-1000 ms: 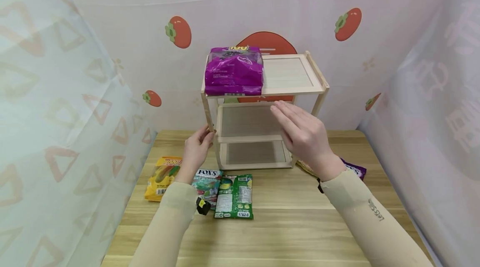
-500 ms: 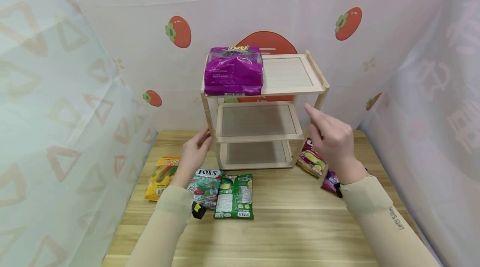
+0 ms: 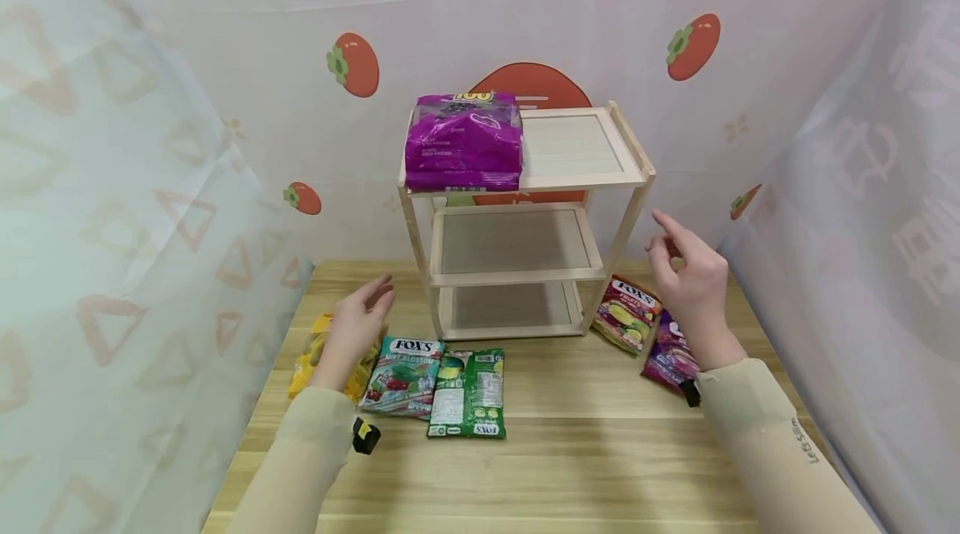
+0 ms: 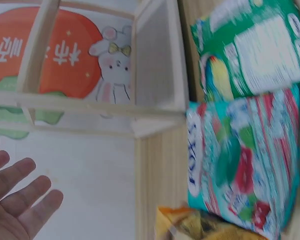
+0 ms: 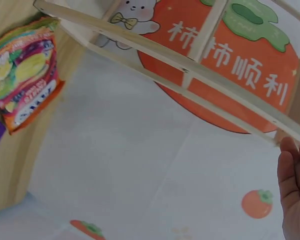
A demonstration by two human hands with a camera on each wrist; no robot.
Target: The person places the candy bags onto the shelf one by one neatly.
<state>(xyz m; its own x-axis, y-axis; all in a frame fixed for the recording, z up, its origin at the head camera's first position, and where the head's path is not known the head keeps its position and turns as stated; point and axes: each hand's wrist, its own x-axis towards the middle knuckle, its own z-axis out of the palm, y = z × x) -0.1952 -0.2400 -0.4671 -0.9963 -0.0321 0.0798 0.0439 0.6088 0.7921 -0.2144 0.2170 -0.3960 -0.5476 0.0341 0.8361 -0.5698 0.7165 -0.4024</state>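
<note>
My left hand (image 3: 356, 324) hovers over the yellow bag (image 3: 348, 376) at the left, apart from the shelf, its fingers relaxed and holding nothing. In the left wrist view its fingers are spread loosely. My right hand (image 3: 692, 276) is in the air to the right of the shelf, index finger extended, also holding nothing. Between the hands stands a three-tier wooden shelf (image 3: 517, 277). A large purple bag (image 3: 465, 142) lies on the left of its top tier. Below my right hand are a red candy bag (image 3: 624, 316) and a purple candy bag (image 3: 667, 355), the latter partly hidden.
A teal mint candy bag (image 3: 405, 376) and a green candy bag (image 3: 468, 394) lie side by side in front of the shelf. Everything stands on a wooden table (image 3: 562, 451). Printed cloth (image 3: 247, 42) encloses the back and sides.
My left hand has let go of the shelf's left post and drawn back leftward. My right hand has moved right, away from the shelf front, uncovering the red and purple candy bags.
</note>
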